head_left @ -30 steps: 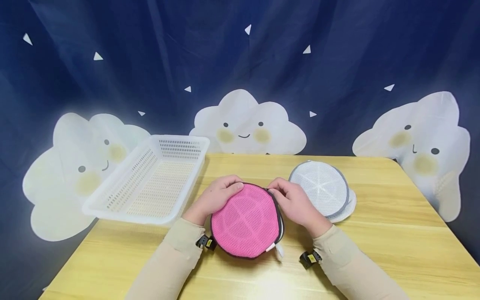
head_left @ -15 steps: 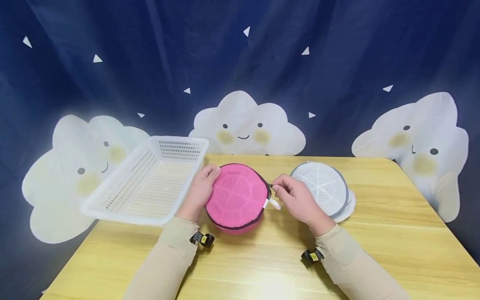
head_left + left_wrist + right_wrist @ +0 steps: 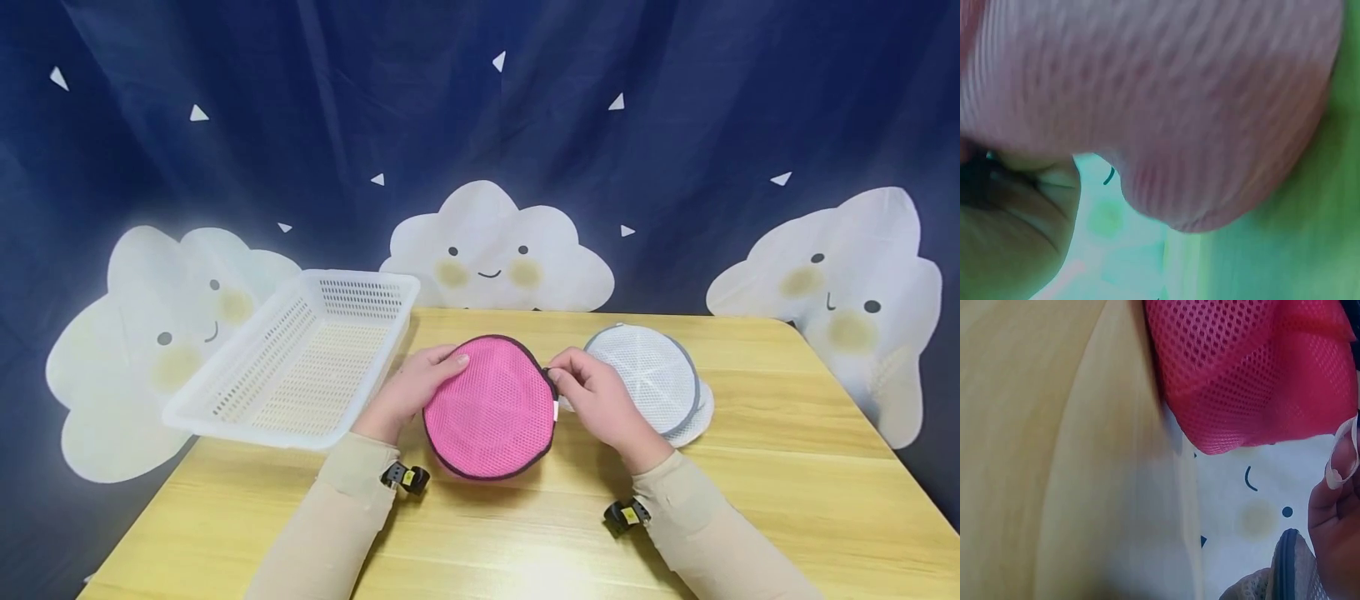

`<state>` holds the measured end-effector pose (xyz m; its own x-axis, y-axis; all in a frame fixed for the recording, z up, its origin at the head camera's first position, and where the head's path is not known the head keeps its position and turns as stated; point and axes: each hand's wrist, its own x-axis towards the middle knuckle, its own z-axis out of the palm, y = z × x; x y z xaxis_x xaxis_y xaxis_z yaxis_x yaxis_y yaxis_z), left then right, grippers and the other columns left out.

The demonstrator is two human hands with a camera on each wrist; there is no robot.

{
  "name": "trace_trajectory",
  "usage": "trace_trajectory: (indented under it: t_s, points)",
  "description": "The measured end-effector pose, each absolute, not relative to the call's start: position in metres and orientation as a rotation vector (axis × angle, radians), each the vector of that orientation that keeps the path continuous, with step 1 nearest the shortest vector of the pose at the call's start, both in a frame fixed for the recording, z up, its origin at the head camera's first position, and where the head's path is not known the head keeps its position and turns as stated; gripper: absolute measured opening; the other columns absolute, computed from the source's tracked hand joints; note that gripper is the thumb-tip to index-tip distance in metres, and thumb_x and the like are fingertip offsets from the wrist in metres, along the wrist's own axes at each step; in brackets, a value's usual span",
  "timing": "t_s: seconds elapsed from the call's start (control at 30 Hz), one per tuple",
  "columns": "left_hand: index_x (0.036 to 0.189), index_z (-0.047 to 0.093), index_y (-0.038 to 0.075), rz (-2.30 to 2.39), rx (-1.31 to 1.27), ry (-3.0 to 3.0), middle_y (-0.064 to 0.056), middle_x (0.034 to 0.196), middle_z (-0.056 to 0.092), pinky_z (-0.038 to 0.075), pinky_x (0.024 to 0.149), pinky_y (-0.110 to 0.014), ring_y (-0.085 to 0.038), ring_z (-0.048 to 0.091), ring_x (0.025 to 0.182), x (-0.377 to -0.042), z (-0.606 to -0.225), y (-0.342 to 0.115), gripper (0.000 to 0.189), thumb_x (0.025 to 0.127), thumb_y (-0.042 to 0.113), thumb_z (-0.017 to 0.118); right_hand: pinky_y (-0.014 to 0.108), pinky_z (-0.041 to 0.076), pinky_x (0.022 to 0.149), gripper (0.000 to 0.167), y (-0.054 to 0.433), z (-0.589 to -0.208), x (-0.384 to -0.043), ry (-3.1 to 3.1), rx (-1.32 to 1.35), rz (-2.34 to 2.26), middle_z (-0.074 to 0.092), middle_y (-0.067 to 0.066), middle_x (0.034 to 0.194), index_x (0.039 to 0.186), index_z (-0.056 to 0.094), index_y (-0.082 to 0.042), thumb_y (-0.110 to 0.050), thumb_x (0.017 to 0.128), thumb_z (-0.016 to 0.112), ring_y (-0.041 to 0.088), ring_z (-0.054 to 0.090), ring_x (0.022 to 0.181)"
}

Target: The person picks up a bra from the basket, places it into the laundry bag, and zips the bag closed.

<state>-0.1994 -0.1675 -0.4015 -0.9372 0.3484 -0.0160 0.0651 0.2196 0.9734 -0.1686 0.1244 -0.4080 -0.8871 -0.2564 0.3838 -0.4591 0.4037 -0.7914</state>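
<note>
A round pink mesh laundry bag with a black zipped edge is held up over the table, its face tilted toward me. My left hand grips its upper left rim, thumb on the front; the fingers behind are hidden. At the upper right edge my right hand pinches the zipper pull, which the fingertips mostly cover. Beside these fingers a white loop shows in the right wrist view. Pink mesh fills much of the left wrist view.
On the left stands a white perforated plastic basket. Behind my right hand a round white mesh bag with grey edging lies over another white mesh piece. A dark blue curtain hangs beyond the wooden table.
The pink bag rose and turned between both hands, then came slightly back down and right. My right hand shifted a little right and keeps its pinch at the zipped edge.
</note>
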Motion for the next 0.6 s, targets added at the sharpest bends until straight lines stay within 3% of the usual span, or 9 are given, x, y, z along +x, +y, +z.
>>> trace_trajectory:
  t_s: [0.2, 0.43, 0.6]
  points:
    - [0.126, 0.068, 0.007, 1.669, 0.461, 2.295, -0.007, 0.096, 0.073, 0.054, 0.084, -0.036, -0.021, 0.070, 0.083, -0.197, -0.401, -0.163, 0.038, 0.104, 0.035, 0.057, 0.031, 0.048, 0.070, 0.008, 0.125, -0.411, -0.170, -2.468, 0.657, 1.469, 0.064, -0.006, 0.082, 0.098, 0.069, -0.018, -0.018, 0.102, 0.062, 0.015, 0.058, 0.076]
    - [0.113, 0.070, 0.005, 1.902, 0.239, 2.390, -0.008, 0.087, 0.069, 0.051, 0.077, -0.034, -0.020, 0.063, 0.077, -0.191, -0.389, -0.152, 0.029, 0.104, 0.028, 0.056, 0.031, 0.048, 0.065, 0.008, 0.125, -0.409, -0.170, -2.441, 0.653, 1.449, 0.062, -0.004, 0.082, 0.096, 0.068, -0.017, -0.015, 0.101, 0.062, 0.016, 0.058, 0.074]
    - [0.117, 0.069, 0.005, 1.997, 0.151, 2.459, -0.010, 0.094, 0.068, 0.049, 0.081, -0.034, -0.020, 0.063, 0.084, -0.191, -0.389, -0.152, 0.032, 0.106, 0.030, 0.053, 0.030, 0.046, 0.068, 0.009, 0.124, -0.407, -0.171, -2.396, 0.652, 1.397, 0.059, -0.003, 0.090, 0.092, 0.067, -0.016, -0.011, 0.100, 0.063, 0.016, 0.054, 0.079]
